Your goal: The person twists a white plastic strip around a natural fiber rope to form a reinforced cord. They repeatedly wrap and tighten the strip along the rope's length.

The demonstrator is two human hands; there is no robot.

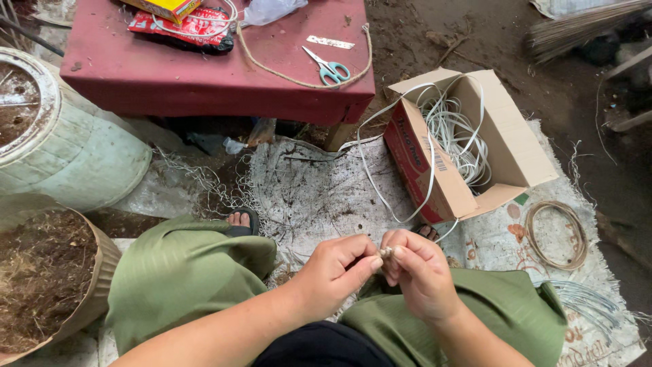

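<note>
My left hand (336,272) and my right hand (421,272) meet above my lap, fingertips pinched together on a small pale piece of cord (386,253) between them. How long the piece is stays hidden by my fingers. I sit with green trousers (183,272) over my knees. A white flat strap (407,197) runs from near my hands up into an open cardboard box (509,143) full of the same white strapping.
A low red table (204,75) at the back carries teal-handled scissors (328,67), a tan rope, red and yellow packets. Left stand a pale green drum (75,149) and a soil-filled pot (41,272). A brown cord coil (555,234) lies on the woven mat.
</note>
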